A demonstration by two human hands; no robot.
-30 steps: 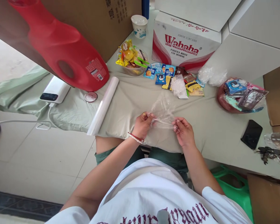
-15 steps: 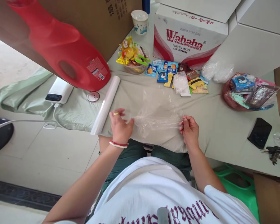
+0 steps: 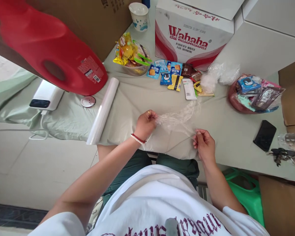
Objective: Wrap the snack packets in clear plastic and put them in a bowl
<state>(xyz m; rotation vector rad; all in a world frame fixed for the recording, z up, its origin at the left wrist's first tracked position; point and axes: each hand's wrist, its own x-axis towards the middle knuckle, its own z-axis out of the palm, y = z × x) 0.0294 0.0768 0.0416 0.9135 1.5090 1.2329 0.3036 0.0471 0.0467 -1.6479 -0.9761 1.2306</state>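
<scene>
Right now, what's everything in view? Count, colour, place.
film: 1, clear, between hands
roll: 1, white, left
bottle: 1, red, left
device: 1, white, below bottle
disc: 1, pale, beside roll
cup: 1, white, top
snack bowl: 1, clear, below cup
packets: several, mixed, before carton
carton: 1, white-red, top
crumpled plastic: several, clear, by carton
basin: 1, reddish, right
phone: 1, black, right
keys: bunch, dark, right
stool: 1, green, lower right
cardboard: several, brown, sides
panels: several, white, upper right
cloth: 1, greenish, underneath
left hand: 1, pinching film
right hand: 1, at film
</scene>
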